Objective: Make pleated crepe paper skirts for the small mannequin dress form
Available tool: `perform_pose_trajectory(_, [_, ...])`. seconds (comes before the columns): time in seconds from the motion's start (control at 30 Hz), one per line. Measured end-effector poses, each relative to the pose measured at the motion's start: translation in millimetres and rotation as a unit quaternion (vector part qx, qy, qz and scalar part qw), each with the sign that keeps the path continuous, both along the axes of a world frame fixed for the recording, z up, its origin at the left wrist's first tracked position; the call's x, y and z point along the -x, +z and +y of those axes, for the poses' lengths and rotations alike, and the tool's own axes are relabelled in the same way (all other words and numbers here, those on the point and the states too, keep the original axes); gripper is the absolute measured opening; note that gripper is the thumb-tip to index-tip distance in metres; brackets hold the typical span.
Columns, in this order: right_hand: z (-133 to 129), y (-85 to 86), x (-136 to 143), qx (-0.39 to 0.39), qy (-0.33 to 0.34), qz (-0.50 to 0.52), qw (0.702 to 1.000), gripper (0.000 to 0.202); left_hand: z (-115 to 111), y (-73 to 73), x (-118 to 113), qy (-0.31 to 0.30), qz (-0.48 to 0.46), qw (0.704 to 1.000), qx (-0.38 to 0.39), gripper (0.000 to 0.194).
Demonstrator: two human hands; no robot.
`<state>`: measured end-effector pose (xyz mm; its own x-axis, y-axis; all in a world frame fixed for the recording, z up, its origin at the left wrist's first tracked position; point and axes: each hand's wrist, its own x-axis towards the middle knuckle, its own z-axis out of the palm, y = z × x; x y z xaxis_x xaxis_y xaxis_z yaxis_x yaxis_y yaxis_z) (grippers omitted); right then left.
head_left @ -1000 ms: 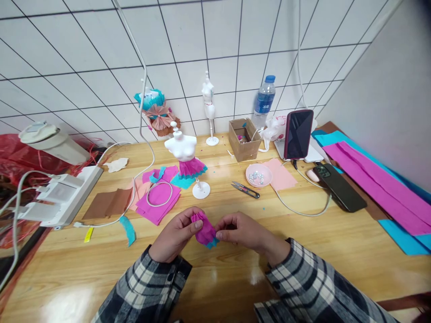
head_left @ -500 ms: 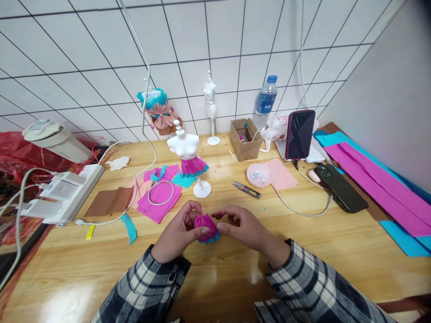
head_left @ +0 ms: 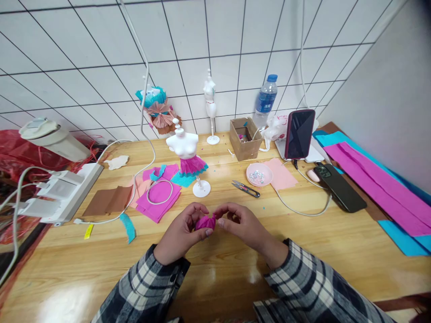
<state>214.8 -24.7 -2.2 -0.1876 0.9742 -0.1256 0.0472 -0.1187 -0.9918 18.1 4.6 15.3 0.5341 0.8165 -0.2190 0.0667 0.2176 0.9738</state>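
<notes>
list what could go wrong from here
The gathered magenta paper, held in the left hand with the right hand at its edge, looks thin and might tear if pulled.

The pink bowl holds small loose beads, which could scatter if a hand knocked it.

The thread snips lie just beyond the hands, so reaching across might nick a finger.
</notes>
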Motion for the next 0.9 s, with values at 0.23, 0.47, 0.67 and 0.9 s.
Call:
perform_pose_trajectory(0.23, [-4, 5.7, 7, -0.110, -0.019, -0.106, 0.988, 0.022, -7, -0.2, -5, -0.009, 0.061, 0.996, -0.057, 0.042])
perform_pose_trajectory(0.47, [-3, 8.3, 3, -0.091, -0.010, -0.060, 0.994, 0.019, -3, 4.3, 2, -0.053, -0.007, 0.999, -0.004, 0.054])
perform_pose_trajectory(0.67, [-2, 3.5, 3, 0.052, 0.029, 0.089, 0.994, 0.035, 0, -5.5, 7, -0.006, -0.107, 0.994, 0.035, 0.051])
perform_pose_trajectory(0.9, [-1, -0.1, 3, 0.074, 0.000, 0.155, 0.985, 0.034, 0, -11.2, 6, 0.003, -0.127, 0.991, 0.033, 0.051])
